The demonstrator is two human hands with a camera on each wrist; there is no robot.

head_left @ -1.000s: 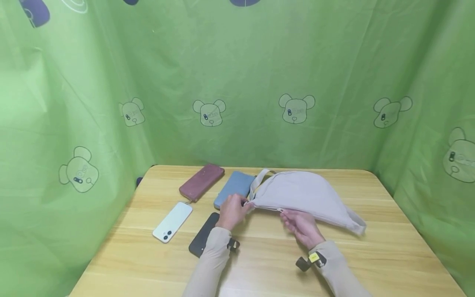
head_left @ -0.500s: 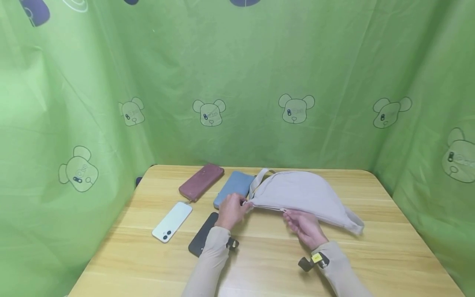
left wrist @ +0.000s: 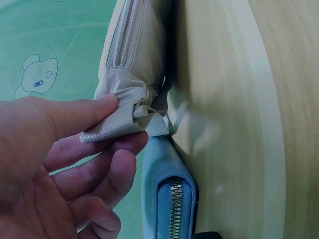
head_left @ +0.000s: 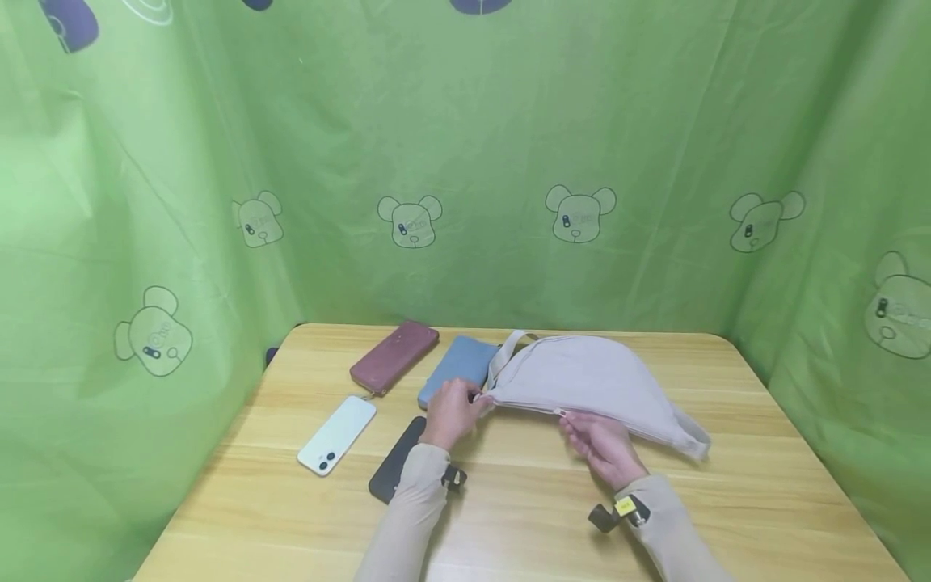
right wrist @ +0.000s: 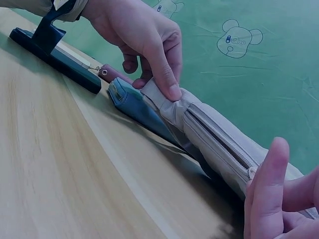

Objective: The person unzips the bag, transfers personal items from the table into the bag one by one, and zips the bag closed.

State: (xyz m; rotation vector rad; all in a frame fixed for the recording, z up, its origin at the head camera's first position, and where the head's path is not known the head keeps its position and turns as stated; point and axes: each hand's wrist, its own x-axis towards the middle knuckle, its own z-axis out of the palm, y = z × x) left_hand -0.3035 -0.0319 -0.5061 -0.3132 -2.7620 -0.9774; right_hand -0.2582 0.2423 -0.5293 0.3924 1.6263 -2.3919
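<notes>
A pale grey waist bag point(head_left: 582, 372) lies on the table, its zipper edge toward me. My left hand point(head_left: 451, 412) pinches the fabric tab point(left wrist: 112, 127) at the bag's left end between thumb and fingers. At the front edge, my right hand point(head_left: 605, 451) pinches the zipper pull point(head_left: 559, 412) with thumb and forefinger. Left of the pull, the zipper teeth point(right wrist: 219, 137) stand slightly apart in the right wrist view. The bag's inside is hidden. Just behind my left hand lies a blue zip wallet point(head_left: 460, 364), partly covered by the hand.
A black phone point(head_left: 396, 462) lies partly under my left forearm. Farther left are a white phone point(head_left: 338, 436) and a maroon wallet point(head_left: 395, 356). The bag's strap point(head_left: 507, 356) loops beside the blue wallet. A green curtain point(head_left: 494, 275) surrounds the wooden table point(head_left: 524, 525).
My right hand has drawn the zipper pull a short way to the right along the bag's edge. My left hand keeps its grip on the tab, almost unmoved.
</notes>
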